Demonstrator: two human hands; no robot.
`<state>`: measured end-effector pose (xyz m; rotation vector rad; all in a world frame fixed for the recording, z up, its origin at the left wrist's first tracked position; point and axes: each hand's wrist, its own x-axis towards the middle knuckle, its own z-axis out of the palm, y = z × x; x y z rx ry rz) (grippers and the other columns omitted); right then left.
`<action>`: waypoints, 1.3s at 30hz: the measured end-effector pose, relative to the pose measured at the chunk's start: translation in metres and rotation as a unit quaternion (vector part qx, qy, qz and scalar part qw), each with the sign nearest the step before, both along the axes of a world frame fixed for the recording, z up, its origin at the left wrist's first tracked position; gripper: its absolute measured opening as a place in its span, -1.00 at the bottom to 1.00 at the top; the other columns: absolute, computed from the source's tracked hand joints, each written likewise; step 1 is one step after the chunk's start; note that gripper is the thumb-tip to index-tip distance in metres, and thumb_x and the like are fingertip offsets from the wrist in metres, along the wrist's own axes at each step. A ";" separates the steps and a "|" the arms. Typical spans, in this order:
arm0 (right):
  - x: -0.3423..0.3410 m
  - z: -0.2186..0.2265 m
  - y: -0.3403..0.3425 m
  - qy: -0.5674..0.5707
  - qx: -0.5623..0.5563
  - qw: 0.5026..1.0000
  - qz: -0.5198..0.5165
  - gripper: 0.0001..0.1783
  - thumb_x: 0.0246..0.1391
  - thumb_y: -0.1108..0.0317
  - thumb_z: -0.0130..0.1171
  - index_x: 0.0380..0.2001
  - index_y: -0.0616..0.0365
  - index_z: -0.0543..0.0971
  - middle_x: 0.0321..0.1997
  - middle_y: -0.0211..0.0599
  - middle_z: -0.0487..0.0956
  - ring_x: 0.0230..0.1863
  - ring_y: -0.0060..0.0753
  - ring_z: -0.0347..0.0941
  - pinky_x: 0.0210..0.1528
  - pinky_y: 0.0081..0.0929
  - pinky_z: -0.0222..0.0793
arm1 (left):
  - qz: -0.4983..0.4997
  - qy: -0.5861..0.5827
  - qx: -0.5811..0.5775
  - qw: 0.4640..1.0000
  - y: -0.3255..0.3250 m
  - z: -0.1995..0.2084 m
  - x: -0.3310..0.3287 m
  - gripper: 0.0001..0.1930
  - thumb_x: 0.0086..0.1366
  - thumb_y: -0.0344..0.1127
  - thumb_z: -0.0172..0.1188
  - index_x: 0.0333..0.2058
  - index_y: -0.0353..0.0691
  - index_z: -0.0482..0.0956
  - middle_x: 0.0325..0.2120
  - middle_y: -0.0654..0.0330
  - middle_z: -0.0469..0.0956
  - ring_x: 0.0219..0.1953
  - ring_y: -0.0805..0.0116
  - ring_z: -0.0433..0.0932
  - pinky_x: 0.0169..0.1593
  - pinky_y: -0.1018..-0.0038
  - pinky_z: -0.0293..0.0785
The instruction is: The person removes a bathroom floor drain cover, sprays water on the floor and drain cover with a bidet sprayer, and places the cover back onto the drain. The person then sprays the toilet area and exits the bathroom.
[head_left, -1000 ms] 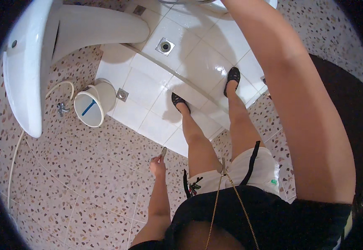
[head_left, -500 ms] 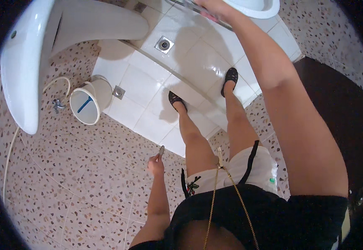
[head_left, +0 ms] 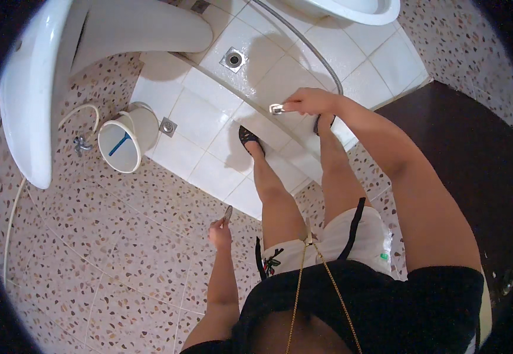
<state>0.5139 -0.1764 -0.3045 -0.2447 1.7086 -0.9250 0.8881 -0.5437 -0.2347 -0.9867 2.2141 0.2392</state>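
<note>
Pinching the metal spray head (head_left: 276,108) in your right hand (head_left: 311,100), your grip sits at its very end. Your left hand (head_left: 220,233) pinches a small metal tool (head_left: 227,213). On wet white tiles (head_left: 191,112), the hose (head_left: 303,44) could tug it loose.

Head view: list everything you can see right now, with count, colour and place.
Sink: one, white, upper left.
Bucket: one, white, blue-handled item inside, on the floor below the sink.
Drain: one, metal, in the white tiles at top centre.
Small drain: one, metal, in the tiles right of the bucket.
Hose: one, grey metal, runs from the top to the right hand.
Bowl: one, white, top edge.
Door: one, dark brown, right.
Valve: one, metal, left of the bucket.
Shoes: two, black, on the tiles.
Right hand: holds the metal sprayer.
Left hand: holds a thin metal tool.
</note>
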 end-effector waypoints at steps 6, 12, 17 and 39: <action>-0.031 -0.028 0.048 0.204 0.043 0.970 0.123 -0.49 0.02 -0.15 -0.08 -0.28 0.06 0.55 -0.65 -0.33 0.41 -0.67 -0.47 0.30 -0.59 -0.44 0.29 | 0.024 -0.002 0.020 1.000 0.016 0.001 -0.028 -0.79 0.06 -0.13 0.18 -0.37 -0.06 0.63 -0.32 0.29 0.52 -0.23 0.28 0.47 -0.12 0.28 0.27; -0.126 0.023 0.078 0.094 0.075 0.950 -0.288 -0.42 0.03 -0.13 -0.05 -0.12 0.16 0.47 -0.61 -0.34 0.42 -0.69 -0.59 0.28 -0.67 -0.59 0.23 | -0.001 0.006 -0.005 1.000 0.007 0.005 -0.020 -0.77 0.06 -0.11 0.17 -0.37 -0.08 0.63 -0.33 0.30 0.52 -0.43 0.29 0.52 -0.29 0.37 0.38; -0.134 0.045 0.094 0.066 0.065 0.929 -0.357 -0.45 0.07 -0.10 -0.07 -0.52 0.26 0.49 -0.72 -0.32 0.39 -0.78 -0.55 0.23 -0.78 -0.59 0.17 | -0.013 -0.016 0.006 1.000 0.035 0.007 -0.049 -0.78 0.05 -0.12 0.18 -0.38 -0.08 0.63 -0.34 0.30 0.53 -0.40 0.29 0.52 -0.28 0.35 0.37; -0.274 0.144 -0.023 0.274 -0.111 0.833 -0.467 -0.52 0.08 -0.05 -0.08 -0.60 0.17 0.46 -0.73 -0.34 0.38 -0.80 -0.55 0.22 -0.81 -0.54 0.10 | -0.033 0.025 -0.032 0.999 -0.076 0.003 -0.047 -0.79 0.02 -0.11 0.21 -0.39 -0.04 0.64 -0.36 0.28 0.54 -0.30 0.27 0.49 -0.17 0.29 0.31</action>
